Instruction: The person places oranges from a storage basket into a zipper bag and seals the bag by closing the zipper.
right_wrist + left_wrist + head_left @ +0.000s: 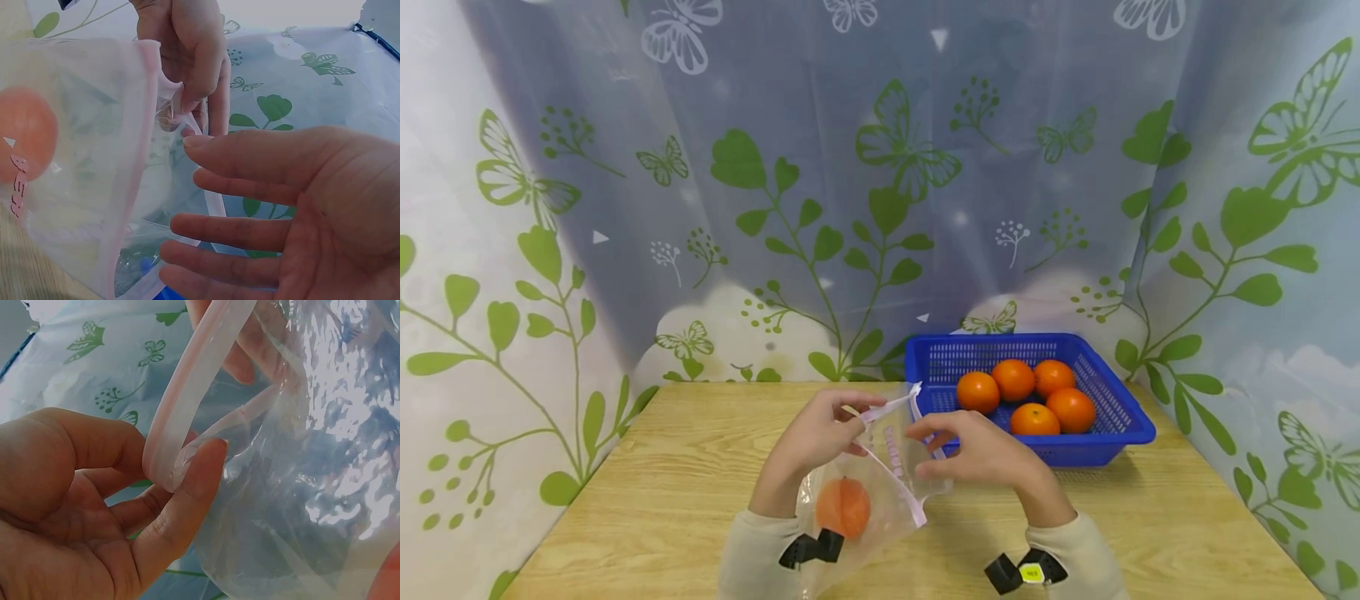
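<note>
A clear bag with a pink zip edge (901, 492) hangs with its mouth spread apart, and an orange fruit (843, 507) lies inside it. My left hand (825, 431) pinches one side of the bag's rim between thumb and fingers; the left wrist view shows that pinch on the pink strip (181, 394). My right hand (981, 450) is at the other side of the mouth. In the right wrist view its fingers (231, 234) are extended beside the far rim; whether they touch it I cannot tell.
Behind my right hand a blue plastic basket (1093, 450) holds several orange fruits (1071, 410) on the wooden table (700, 467). A patterned curtain (820, 208) with leaves and butterflies stands around the table's back and sides.
</note>
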`<action>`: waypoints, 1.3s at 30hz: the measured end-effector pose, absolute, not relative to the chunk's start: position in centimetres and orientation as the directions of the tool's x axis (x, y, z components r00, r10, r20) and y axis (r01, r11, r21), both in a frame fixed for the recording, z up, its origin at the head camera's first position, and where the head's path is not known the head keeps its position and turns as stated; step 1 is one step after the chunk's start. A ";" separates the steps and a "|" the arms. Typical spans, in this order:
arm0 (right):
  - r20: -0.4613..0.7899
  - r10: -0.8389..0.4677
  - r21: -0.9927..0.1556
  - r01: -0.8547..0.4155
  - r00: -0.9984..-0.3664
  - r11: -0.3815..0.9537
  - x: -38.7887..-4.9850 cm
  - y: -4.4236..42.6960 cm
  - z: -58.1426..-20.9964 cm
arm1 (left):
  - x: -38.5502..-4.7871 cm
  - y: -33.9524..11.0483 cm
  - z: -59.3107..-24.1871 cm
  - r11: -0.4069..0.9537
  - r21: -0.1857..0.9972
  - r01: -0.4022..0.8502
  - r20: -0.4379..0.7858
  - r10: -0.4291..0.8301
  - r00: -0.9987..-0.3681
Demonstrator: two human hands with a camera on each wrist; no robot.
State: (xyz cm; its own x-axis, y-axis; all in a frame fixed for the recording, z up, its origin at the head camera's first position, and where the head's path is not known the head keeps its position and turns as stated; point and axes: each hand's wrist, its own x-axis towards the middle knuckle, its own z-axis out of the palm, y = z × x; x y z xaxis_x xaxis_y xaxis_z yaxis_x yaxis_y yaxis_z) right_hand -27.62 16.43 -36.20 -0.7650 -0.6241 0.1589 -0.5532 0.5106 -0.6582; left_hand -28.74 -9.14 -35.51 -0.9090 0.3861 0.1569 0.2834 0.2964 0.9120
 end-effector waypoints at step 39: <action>0.271 -0.491 -0.681 -0.525 -0.828 0.510 -27.4 18.5 -35.0 | -27.9 -10.6 -34.3 0.326 0.900 0.290 0.193 0.299 -0.934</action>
